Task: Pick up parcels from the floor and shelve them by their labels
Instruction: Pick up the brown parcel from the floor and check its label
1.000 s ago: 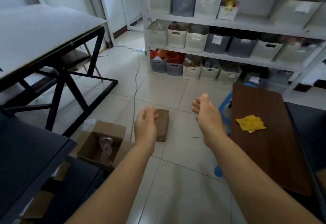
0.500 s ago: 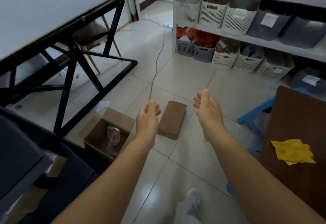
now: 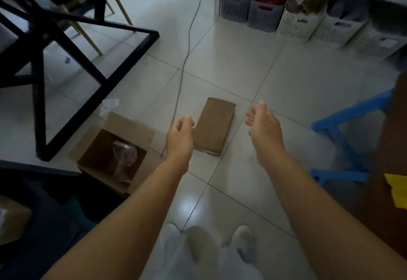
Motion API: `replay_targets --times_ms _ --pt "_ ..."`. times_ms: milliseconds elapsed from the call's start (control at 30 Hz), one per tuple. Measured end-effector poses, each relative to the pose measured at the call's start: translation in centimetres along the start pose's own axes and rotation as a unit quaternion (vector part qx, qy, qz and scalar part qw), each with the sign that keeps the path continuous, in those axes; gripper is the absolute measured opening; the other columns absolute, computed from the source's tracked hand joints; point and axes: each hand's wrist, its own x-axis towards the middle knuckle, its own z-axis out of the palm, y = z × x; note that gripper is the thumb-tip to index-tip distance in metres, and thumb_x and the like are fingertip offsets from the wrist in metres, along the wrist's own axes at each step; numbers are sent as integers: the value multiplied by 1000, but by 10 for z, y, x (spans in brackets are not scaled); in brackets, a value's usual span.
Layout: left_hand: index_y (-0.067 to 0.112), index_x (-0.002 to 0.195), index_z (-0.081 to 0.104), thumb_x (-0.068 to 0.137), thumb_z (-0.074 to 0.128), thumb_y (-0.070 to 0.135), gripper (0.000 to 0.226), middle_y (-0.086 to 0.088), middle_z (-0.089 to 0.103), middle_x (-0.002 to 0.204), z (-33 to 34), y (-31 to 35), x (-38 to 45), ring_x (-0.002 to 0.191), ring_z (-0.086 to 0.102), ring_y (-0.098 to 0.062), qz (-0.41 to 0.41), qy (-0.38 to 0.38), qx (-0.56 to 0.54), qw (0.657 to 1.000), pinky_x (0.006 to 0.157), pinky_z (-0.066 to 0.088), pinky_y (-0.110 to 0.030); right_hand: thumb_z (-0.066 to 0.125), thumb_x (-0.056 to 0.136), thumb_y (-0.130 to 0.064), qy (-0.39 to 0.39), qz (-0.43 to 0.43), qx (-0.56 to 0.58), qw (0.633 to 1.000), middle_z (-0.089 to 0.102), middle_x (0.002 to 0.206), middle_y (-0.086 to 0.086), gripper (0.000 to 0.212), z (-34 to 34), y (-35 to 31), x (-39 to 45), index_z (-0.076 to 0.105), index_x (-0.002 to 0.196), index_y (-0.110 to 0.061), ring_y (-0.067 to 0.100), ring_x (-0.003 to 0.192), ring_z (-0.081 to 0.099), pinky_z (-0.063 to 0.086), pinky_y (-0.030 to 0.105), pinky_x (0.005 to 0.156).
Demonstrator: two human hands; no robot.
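1. Parcel – flat brown cardboard pkg, lies on tiled floor at centre of view, long axis running toward 12 o'clock w/ slight tilt to 1. Label not legible.

2. Left hand – at 9 o'clock of parcel, over its near-left edge; fingers loosely curled, holding nothing. Contact w/ parcel: can't tell.

3. Right hand – at 3 o'clock of parcel, apart from it; fingers relaxed, slightly spread, palm turned inward, holding nothing.

4. Open box – cardboard, flaps up, at 8 o'clock of parcel, just beside left forearm; crumpled clear plastic inside.

5. Cable – grey, runs from 12 o'clock down floor to a spot betw. box and parcel.

6. Table frame – black, crossed braces, at 10 o'clock; chair legs behind it.

7. Shelf baskets – row of slotted grey and white bins on floor level, 1–2 o'clock, contents blurred.

8. Blue stool – at 3 o'clock, partly under a brown board; yellow cloth at board's edge.

9. Shoes – white, at 6 o'clock, below both forearms.
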Motion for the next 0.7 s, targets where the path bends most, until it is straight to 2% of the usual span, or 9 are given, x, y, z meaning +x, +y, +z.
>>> replay_targets --times_ms 100,200,267,333,400,433,500,567,700 --pt "26 94 59 102 42 33 20 6 63 106 13 -43 51 116 60 -17 -12 -6 10 1000 102 46 -38 26 102 -46 10 14 -7 1000 60 129 3 46 24 45 39 56 123 -19 18 118 56 43 41 103" --pt "29 79 52 102 42 31 25 9 55 85 25 -87 100 93 55 -13 -14 -2 11 1000 73 44 -27 26 103 -46 12 27 -15 999 59 133 4 53 51 91 79 54 133 -12 19 122 56 43 44 107" --pt "29 77 49 103 43 30 26 10 50 79 33 -117 131 81 49 -12 -13 1 18 1000 63 37 -24 25 103 -46 5 27 -21 999 61 126 5 51 71 124 108 55 126 -13 21 118 57 44 44 104" --pt "23 102 61 103 44 32 20 6 61 95 40 -149 165 87 55 -11 -21 -7 20 1000 70 42 -25 25 102 -46 3 25 -35 999 59 112 3 43 90 161 137 54 112 -17 20 107 57 46 40 94" --pt "14 136 56 103 44 35 41 -4 62 127 46 -180 196 113 58 -17 -30 -11 27 999 87 41 -29 25 103 -47 -1 27 -45 999 56 103 1 39 107 197 163 51 106 -17 19 99 56 42 35 84" --pt "14 145 49 103 44 36 48 -6 58 139 49 -195 213 124 55 -20 -32 -15 37 999 91 38 -30 25 103 -47 -2 27 -47 999 55 103 1 39 116 216 178 51 106 -17 19 97 55 40 33 82" --pt "17 154 38 105 43 37 54 -7 48 154 53 -219 239 138 46 -23 -32 -31 59 997 95 35 -29 26 103 -47 -7 30 -50 998 55 108 2 41 128 246 201 51 116 -17 18 98 52 38 33 84" --pt "19 158 30 106 41 37 56 -5 40 161 59 -243 267 144 40 -24 -32 -48 73 996 98 34 -29 26 103 -46 -11 24 -63 998 52 117 3 48 140 273 222 48 133 -15 18 103 49 34 31 87" --pt "21 161 22 105 43 38 62 -6 28 167 71 -282 322 150 32 -28 -28 -60 92 994 116 32 -41 28 103 -45 -20 15 -88 996 42 150 7 56 163 319 265 30 150 -15 26 132 42 34 37 101"
